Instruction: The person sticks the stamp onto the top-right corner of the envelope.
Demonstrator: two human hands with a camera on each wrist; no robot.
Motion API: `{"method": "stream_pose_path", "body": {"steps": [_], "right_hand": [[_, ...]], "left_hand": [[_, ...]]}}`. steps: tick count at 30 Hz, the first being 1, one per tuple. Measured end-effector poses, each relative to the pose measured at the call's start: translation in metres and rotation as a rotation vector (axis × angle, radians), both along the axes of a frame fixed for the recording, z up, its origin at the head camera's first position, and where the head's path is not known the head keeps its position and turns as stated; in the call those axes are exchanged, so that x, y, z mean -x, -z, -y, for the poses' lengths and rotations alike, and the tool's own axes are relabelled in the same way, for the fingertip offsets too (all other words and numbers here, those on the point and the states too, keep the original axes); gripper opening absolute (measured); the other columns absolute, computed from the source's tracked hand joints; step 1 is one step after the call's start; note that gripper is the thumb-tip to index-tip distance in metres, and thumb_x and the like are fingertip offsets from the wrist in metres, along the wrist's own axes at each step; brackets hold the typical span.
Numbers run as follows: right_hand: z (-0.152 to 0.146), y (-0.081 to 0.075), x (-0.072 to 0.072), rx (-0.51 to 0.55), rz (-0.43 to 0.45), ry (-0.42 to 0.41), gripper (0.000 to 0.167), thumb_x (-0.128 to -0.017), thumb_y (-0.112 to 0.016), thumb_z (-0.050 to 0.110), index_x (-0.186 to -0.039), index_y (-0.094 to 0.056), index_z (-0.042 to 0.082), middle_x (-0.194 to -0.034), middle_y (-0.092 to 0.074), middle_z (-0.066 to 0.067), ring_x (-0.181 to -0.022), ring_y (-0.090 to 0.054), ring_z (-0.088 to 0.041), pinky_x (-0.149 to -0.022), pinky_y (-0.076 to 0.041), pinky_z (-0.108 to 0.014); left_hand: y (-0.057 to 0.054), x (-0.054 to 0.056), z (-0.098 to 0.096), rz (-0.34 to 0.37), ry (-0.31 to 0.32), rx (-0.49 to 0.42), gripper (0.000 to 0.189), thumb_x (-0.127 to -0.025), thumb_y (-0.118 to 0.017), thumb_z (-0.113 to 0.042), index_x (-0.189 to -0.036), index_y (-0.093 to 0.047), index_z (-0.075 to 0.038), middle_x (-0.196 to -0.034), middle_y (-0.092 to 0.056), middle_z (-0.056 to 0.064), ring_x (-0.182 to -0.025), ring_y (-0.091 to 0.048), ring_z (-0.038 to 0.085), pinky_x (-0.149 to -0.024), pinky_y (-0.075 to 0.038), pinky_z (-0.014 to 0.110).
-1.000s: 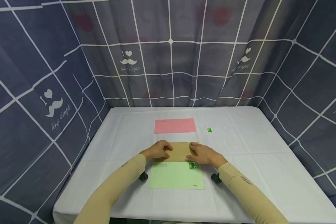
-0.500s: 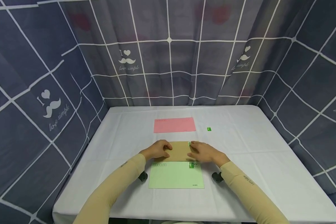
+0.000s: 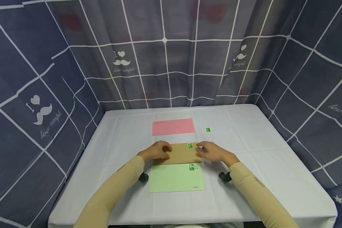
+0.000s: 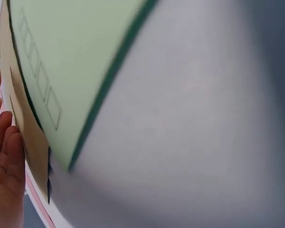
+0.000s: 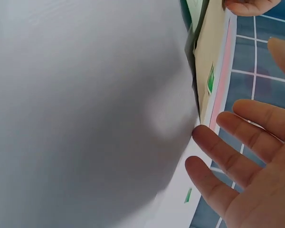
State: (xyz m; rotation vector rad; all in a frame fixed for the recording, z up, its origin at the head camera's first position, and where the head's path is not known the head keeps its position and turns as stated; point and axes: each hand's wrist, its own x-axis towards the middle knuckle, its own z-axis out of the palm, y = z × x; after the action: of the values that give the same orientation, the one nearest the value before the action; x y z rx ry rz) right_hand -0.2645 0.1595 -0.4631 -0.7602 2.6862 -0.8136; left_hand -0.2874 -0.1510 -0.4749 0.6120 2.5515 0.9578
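Observation:
A brown envelope (image 3: 182, 154) lies across the middle of the table, with a green stamp (image 3: 190, 145) at its top right corner. My left hand (image 3: 156, 150) rests on the envelope's left end; its fingers look fairly straight in the left wrist view. At the right end, my right hand (image 3: 215, 152) is beside the edge with fingers spread, as the right wrist view shows, and nothing between them. Just below lies a light green envelope (image 3: 176, 180), bearing a green stamp (image 3: 191, 167) at its upper right and a row of printed boxes at its upper left.
Farther back lies a pink envelope (image 3: 173, 127), with a loose green stamp (image 3: 208, 129) to its right. A white cloth covers the table (image 3: 245, 133). Dark curtains (image 3: 176, 57) with white grid lines stand behind and on both sides.
My right hand has slid right, off the brown envelope's stamp, which is now fully visible. The left hand stays at the left end. The head view has shifted slightly.

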Motion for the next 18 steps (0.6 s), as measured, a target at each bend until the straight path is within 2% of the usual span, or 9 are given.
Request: {"method": "stream_pose_path", "body": {"steps": [2, 6, 11, 18], "right_hand": [[-0.005, 0.002, 0.0, 0.005, 0.005, 0.024, 0.057, -0.097, -0.064, 0.032, -0.139, -0.053, -0.006, -0.139, -0.058, -0.021, -0.122, -0.06, -0.036, -0.104, -0.048, -0.051], [-0.013, 0.007, -0.001, 0.01, 0.023, 0.049, 0.057, -0.098, -0.063, 0.034, -0.139, -0.053, -0.005, -0.14, -0.058, -0.021, -0.12, -0.061, -0.034, -0.103, -0.049, -0.05], [-0.023, 0.009, -0.004, 0.033, 0.022, 0.092, 0.054, -0.098, -0.063, 0.029, -0.139, -0.053, -0.005, -0.139, -0.058, -0.022, -0.117, -0.062, -0.034, -0.1, -0.05, -0.05], [-0.039, 0.01, -0.01, 0.085, 0.047, 0.185, 0.053, -0.099, -0.063, 0.028, -0.14, -0.052, -0.004, -0.138, -0.058, -0.021, -0.118, -0.062, -0.035, -0.099, -0.051, -0.05]], "left_hand": [[0.0, 0.003, -0.001, 0.004, -0.006, -0.012, 0.033, -0.084, -0.082, -0.015, -0.113, -0.069, -0.008, -0.112, -0.068, 0.002, -0.103, -0.059, 0.017, -0.096, -0.05, 0.037], [0.002, 0.009, -0.002, -0.003, -0.012, -0.054, 0.035, -0.083, -0.083, -0.017, -0.114, -0.07, -0.008, -0.109, -0.067, 0.002, -0.097, -0.057, 0.015, -0.09, -0.05, 0.032], [-0.001, 0.016, -0.005, -0.014, -0.03, -0.144, 0.032, -0.086, -0.079, -0.011, -0.115, -0.069, -0.003, -0.107, -0.068, 0.009, -0.096, -0.059, 0.018, -0.084, -0.051, 0.03], [-0.009, 0.027, 0.0, -0.056, -0.112, -0.215, 0.034, -0.088, -0.076, -0.008, -0.119, -0.066, 0.001, -0.118, -0.066, 0.019, -0.103, -0.059, 0.026, -0.091, -0.049, 0.038]]}}
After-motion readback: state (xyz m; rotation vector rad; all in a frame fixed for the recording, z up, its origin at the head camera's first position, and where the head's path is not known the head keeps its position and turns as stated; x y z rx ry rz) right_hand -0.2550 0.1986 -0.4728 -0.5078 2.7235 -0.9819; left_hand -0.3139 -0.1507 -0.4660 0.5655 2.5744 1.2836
